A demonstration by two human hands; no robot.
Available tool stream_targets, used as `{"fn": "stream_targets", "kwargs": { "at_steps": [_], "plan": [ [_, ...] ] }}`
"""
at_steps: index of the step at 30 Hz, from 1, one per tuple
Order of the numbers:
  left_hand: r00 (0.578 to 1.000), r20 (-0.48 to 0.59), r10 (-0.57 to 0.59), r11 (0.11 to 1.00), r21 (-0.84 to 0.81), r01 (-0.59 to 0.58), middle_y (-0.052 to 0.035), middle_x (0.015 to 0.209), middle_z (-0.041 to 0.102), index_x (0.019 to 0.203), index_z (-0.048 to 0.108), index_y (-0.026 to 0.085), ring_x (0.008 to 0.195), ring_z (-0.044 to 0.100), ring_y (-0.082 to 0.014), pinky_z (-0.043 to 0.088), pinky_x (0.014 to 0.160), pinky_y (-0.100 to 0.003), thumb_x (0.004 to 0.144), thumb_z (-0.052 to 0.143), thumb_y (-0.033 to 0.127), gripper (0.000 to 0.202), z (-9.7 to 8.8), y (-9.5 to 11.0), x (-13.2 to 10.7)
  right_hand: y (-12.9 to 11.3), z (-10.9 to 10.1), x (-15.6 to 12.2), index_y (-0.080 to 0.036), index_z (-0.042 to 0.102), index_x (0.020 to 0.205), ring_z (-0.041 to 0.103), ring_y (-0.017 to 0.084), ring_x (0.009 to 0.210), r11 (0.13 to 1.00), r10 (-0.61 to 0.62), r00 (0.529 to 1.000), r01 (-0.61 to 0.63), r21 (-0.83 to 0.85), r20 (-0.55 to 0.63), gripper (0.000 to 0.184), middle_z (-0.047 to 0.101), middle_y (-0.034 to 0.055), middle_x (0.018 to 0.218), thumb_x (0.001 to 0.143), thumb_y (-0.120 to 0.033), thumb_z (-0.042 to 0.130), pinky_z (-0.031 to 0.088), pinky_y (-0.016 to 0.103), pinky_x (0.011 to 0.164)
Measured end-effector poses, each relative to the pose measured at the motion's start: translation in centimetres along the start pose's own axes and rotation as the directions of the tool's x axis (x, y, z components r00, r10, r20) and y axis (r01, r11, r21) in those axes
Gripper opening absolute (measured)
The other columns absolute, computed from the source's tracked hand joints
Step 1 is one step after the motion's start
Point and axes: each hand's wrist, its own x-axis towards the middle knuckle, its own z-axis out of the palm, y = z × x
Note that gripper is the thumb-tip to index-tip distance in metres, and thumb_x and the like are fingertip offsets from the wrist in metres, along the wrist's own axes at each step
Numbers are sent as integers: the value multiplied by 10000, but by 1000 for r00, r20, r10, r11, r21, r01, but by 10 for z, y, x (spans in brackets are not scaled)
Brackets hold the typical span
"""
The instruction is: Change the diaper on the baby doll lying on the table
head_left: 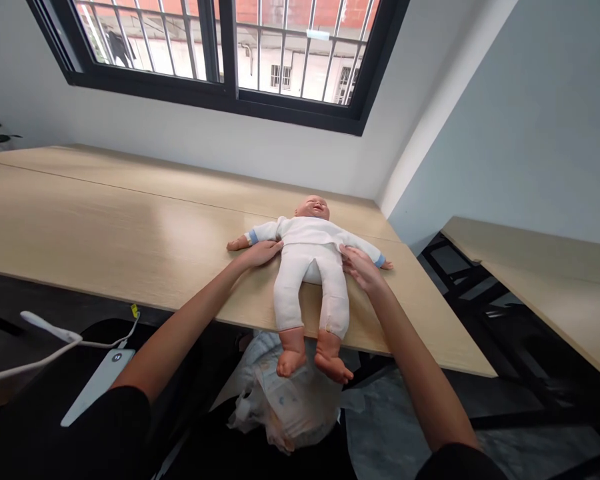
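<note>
Diaper (285, 407) below; left hand (260, 253) and right hand (363, 270) seemingly lie open on baby doll (310, 267).

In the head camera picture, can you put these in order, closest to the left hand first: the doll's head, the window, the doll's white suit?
1. Doll's white suit: the left hand touches its side.
2. Doll's head: up and to the right of the hand.
3. Window: farthest, high at the top of the picture.

white knit cloth doll suit (310, 267): matt, soft | pink plastic doll feet (310, 357): smooth, faint sheen | pale wood-grain table top (130, 227): smooth, satin
</note>
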Motion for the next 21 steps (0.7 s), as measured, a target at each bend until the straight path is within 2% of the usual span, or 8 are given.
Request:
{"fn": "stream_targets", "kwargs": {
  "at_steps": [2,5,8,10,12,14,17,21],
  "plan": [
    [998,-61,15,1000,-16,-16,-121,1209,668,1081,671,122,1126,615,-260,450,1085,-415,958,385,502,491,2,8,-31,5,-12,-37,-221,452,1410,569,14,1158,998,-61,992,63,17,-111,618,465,27,1435,849,-420,616,488,45,843],
    [925,-371,84,982,-124,-139,-87,1252,628,1194,608,162,1167,581,-211,439,1080,-354,936,474,513,456,22,26,-93,26,-28,-104,-205,502,1344,597,55,1174,975,-216,972,219,31,-90,721,537,48,1348,747,-557,701,517,78,948],
    [843,-532,76,964,-178,-199,-47,1086,644,1083,633,190,1058,593,-154,458,978,-270,933,529,487,349,47,44,-155,59,-35,-159,-125,553,1206,643,73,979,994,-108,993,107,-22,-37,750,602,108,1201,718,-682,668,550,135,885],
    [854,-516,60,960,-204,-191,-23,858,624,855,633,171,840,579,-116,451,805,-228,937,531,471,327,56,50,-185,79,-37,-177,-81,587,1071,633,78,915,995,17,999,-14,-96,30,737,624,123,1087,729,-734,616,544,146,842],
    [949,-315,17,955,-277,-109,-4,662,555,690,598,152,636,487,-88,378,630,-223,920,541,527,444,57,50,-202,89,-38,-183,-79,616,1027,620,84,925,966,104,987,-70,-249,125,710,631,111,1034,759,-735,577,521,146,830],
    [998,61,0,948,-318,20,-6,613,568,680,646,138,577,456,-82,333,576,-225,890,560,585,501,52,45,-208,90,-39,-181,-103,654,1026,614,88,971,909,147,969,-55,-413,196,646,636,84,1044,799,-698,551,495,144,852],
    [862,506,15,970,-216,110,-37,885,716,931,760,180,805,612,-151,444,736,-232,807,689,551,398,51,31,-206,85,-41,-179,-141,700,1041,614,95,1032,844,211,937,-31,-536,278,559,638,55,1103,829,-634,543,478,151,902],
    [758,635,149,973,-233,3,-49,1475,504,1353,602,295,1380,441,-319,323,1214,-400,610,871,441,803,88,10,-200,98,-35,-173,-164,665,1211,600,131,1146,822,290,905,-69,-565,311,488,599,54,1243,809,-432,600,485,206,1016]
  ]
}}
